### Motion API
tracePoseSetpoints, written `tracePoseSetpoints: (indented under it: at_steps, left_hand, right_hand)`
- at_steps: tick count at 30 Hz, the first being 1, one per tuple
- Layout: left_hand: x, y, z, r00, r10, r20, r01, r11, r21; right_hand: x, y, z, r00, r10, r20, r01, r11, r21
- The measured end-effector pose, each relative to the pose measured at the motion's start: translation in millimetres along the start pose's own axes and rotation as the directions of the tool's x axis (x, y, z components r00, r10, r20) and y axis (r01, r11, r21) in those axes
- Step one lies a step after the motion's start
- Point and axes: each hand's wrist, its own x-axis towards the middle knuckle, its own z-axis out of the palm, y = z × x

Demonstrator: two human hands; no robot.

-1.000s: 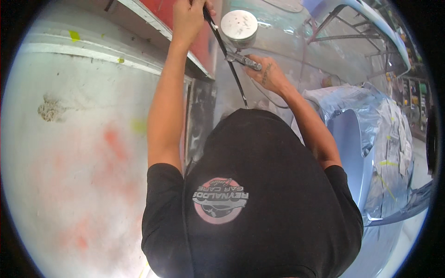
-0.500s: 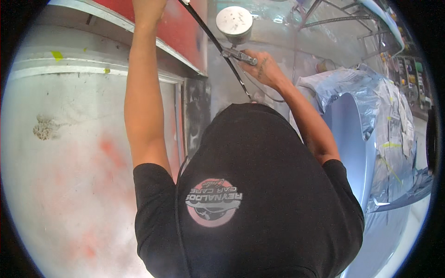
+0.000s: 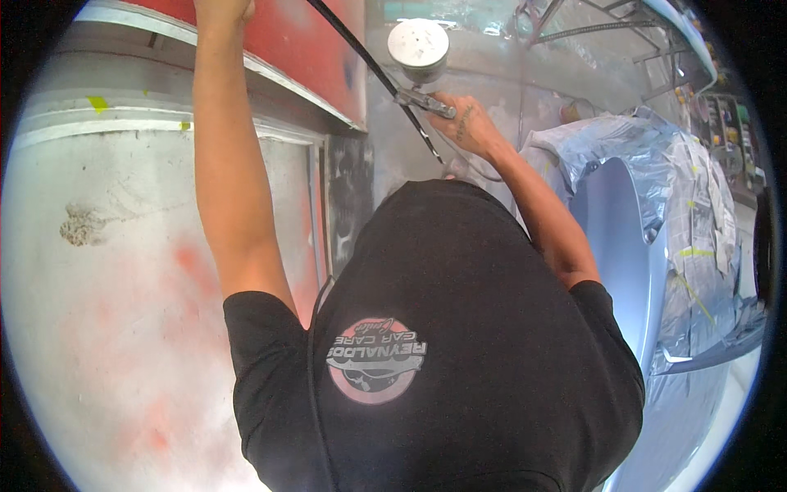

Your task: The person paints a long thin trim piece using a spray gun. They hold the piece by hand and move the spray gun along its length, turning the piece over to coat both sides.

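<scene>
My right hand [image 3: 467,123] is wrapped round a metal spray gun [image 3: 426,102]. A round paint cup with a white lid [image 3: 418,45] sits on the gun. The gun's front end meets or overlaps a long, thin black strip [image 3: 361,51] in this view; I cannot tell whether they touch. That strip slants from the top edge down toward my chest. At the upper left edge, my left hand [image 3: 223,10] is beside a red panel [image 3: 316,57]. Most of its fingers are cut off by the frame, so its grip is hidden.
To the left stands a pale, paint-blotched surface [image 3: 147,287] with a ledge. On the right are a glossy light-blue body part [image 3: 615,238] and plastic masking sheets [image 3: 697,197]. A metal frame stand [image 3: 590,33] is at the upper right. A hose [image 3: 484,172] hangs near my right wrist.
My left hand and forearm have moved to the left and slightly up. The spray gun and my right hand have shifted slightly down and right in the picture.
</scene>
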Motion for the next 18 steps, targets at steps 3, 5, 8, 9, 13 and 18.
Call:
tracePoseSetpoints:
  at_steps: [3,5,8,9,13,18]
  left_hand:
    - [3,14,1,1.000,0.008,0.004,-0.008,1.000,-0.015]
    - [5,26,3,1.000,-0.005,0.007,0.005,1.000,-0.022]
    - [6,42,0,1.000,0.005,0.018,-0.005,1.000,0.007]
    - [4,45,1,0.999,0.041,0.028,-0.041,0.999,-0.001]
    - [14,58,2,1.000,-0.002,-0.005,0.002,1.000,0.004]
    - [24,66,-6,0.997,0.067,0.027,-0.069,0.995,0.068]
  right_hand:
    - [-3,3,1,1.000,0.029,0.006,-0.029,1.000,0.004]
    - [-6,7,2,0.999,0.039,0.003,-0.039,0.999,0.017]
    - [-7,14,7,1.000,0.023,-0.005,-0.022,0.999,0.043]
    - [-8,18,10,1.000,0.020,-0.014,-0.020,0.999,0.050]
    - [-11,28,15,1.000,0.001,-0.031,0.000,1.000,0.015]
    - [-12,35,20,0.997,0.065,-0.030,-0.064,0.998,0.029]
